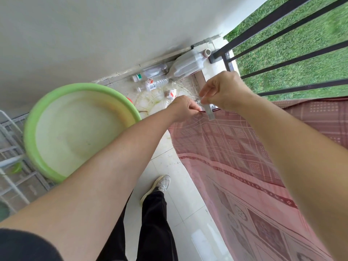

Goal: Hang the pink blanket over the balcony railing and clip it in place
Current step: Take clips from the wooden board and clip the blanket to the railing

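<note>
1. The pink blanket [235, 147] hangs along the right side of the balcony. Its top edge runs from the hands off to the right border, and its left edge falls slanting toward the lower right.
2. The bare floor [169, 157] forms a narrow strip between the blanket's left edge and the green basin [30, 132]. A shoe [158, 185] stands in that strip.
3. The basin lies just beside the left forearm, and a white rack [11, 147] stands at the far left.
4. Ahead of the hands, the corner is crowded. Plastic bottles [156, 83] and a pale jug [186, 65] lie against the foot of the wall [94, 34].
5. The black bars of the railing [282, 41] show uncovered beyond the blanket's end, with grass [301, 68] behind them.
6. The left hand [183, 108] has its fingers curled around the blanket's upper corner and grips the hem.
7. The right hand [224, 91] pinches the top of a grey metal clip [208, 111], which sits at the top edge just beside the left hand. Whether it has bitten onto the cloth cannot be told.
8. The blanket is thin, with a grid of lighter lines, dotted squares and a darker patterned border band.
</note>
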